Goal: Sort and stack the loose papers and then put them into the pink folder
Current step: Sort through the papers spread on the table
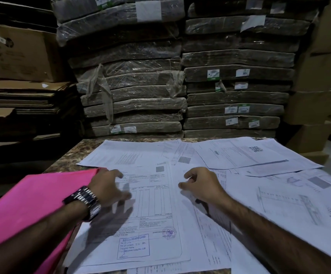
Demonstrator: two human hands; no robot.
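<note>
Many loose papers [152, 194] lie askew; pink folder [32, 204] slants away rightward.

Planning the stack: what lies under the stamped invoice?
Other loose papers stick out from beneath the stamped invoice, resting on the marbled table. How many it covers is hidden.

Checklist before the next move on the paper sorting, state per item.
1. Loose papers stacked: not ok, spread overlapping across the table.
2. Pink folder in reach: ok, under the left forearm.
3. Folder open: cannot tell.
4. Left hand free: ok, fingers spread above the stamped invoice, blurred.
5. Right hand free: ok, loosely curled, holds nothing.
</note>
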